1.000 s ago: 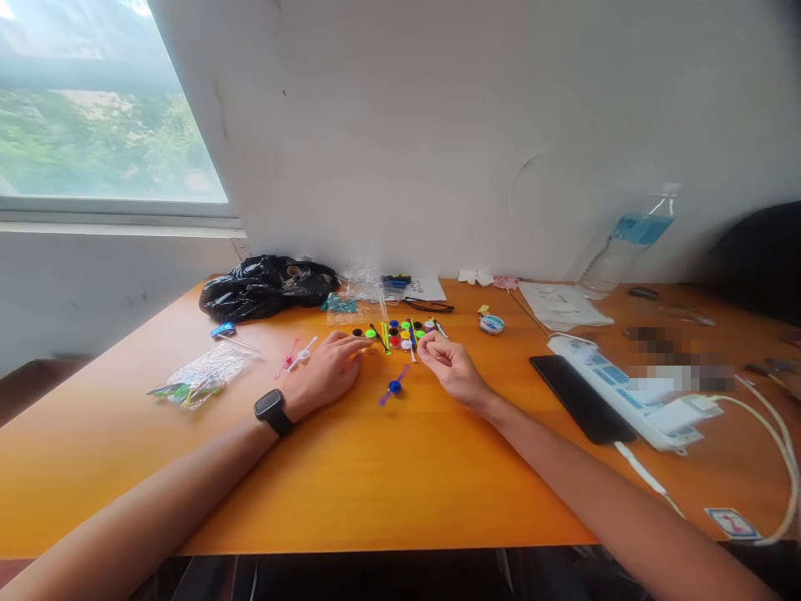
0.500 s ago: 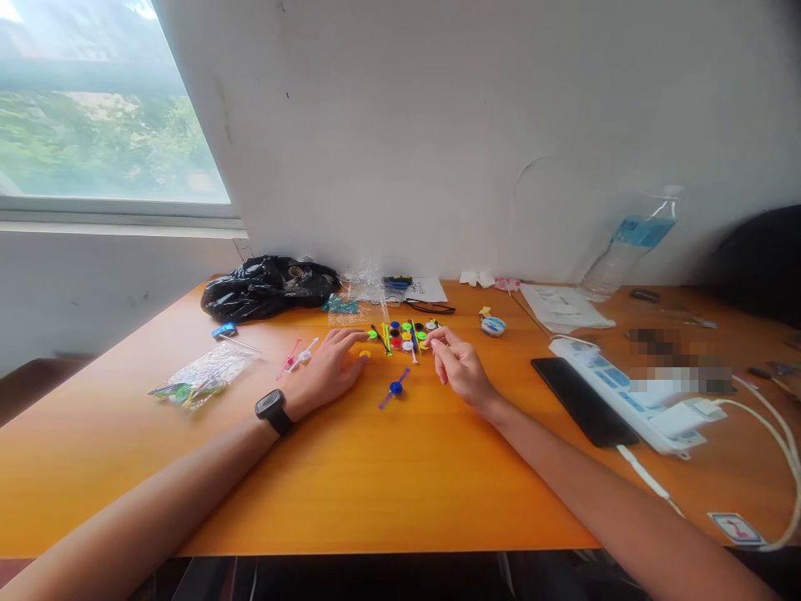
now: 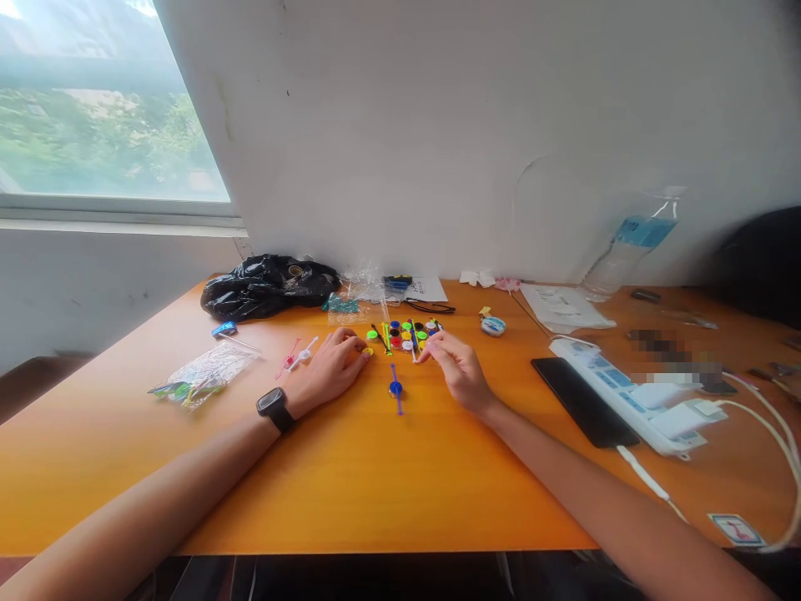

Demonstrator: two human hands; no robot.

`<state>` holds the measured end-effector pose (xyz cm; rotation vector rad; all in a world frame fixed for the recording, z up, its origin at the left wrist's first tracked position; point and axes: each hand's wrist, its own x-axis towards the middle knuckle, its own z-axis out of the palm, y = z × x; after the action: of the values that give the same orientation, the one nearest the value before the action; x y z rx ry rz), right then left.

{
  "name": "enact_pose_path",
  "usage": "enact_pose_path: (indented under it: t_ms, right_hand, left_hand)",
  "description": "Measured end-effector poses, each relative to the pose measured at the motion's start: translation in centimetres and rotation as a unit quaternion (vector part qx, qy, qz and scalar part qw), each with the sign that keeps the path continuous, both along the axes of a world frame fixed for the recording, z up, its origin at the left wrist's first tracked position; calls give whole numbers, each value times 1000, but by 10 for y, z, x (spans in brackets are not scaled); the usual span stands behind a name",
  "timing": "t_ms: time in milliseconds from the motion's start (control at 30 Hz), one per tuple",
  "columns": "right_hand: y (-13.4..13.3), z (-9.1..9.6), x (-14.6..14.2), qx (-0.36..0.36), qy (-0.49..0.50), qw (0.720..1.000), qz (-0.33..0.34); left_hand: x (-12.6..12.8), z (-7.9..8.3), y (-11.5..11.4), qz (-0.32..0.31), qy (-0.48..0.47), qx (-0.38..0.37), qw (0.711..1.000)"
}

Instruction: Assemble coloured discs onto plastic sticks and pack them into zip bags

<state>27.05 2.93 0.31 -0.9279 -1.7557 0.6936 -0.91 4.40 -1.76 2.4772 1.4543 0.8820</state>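
Note:
My left hand (image 3: 329,367), with a black watch (image 3: 274,407) on the wrist, rests on the orange table (image 3: 375,484). Its curled fingertips pinch a small yellow disc (image 3: 368,352). My right hand (image 3: 458,367) lies just right of it, with thumb and forefinger closed on a thin white stick (image 3: 415,356). Between the two hands lies a blue disc on a blue stick (image 3: 395,389), the stick pointing toward me. Just beyond the fingertips is a cluster of several small coloured discs and sticks (image 3: 404,334).
Pink and white stick pieces (image 3: 295,357) and a clear bag of parts (image 3: 204,371) lie to the left. A black plastic bag (image 3: 269,285) is at the back. To the right are a tape roll (image 3: 492,325), a phone (image 3: 581,399), a power strip (image 3: 626,388), papers (image 3: 563,305) and a water bottle (image 3: 626,246).
The blue disc-and-stick piece has turned from slanted to pointing toward me. My right hand shifted left and lower onto the white stick. My left fingertips drew in around the yellow disc.

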Motion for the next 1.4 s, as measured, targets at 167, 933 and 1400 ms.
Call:
enact_pose_path:
  t_ms: [167, 933, 1400]
  right_hand:
    - [-1, -3, -4, -1, -15, 999, 31]
    - [7, -19, -15, 41, -216, 970, 105]
    - [6, -27, -20, 25, -330, 938, 99]
  left_hand:
    - [1, 3, -2, -10, -21, 4, 1000]
    - [2, -1, -2, -60, 86, -9, 994]
    - [7, 4, -5, -56, 80, -11, 995]
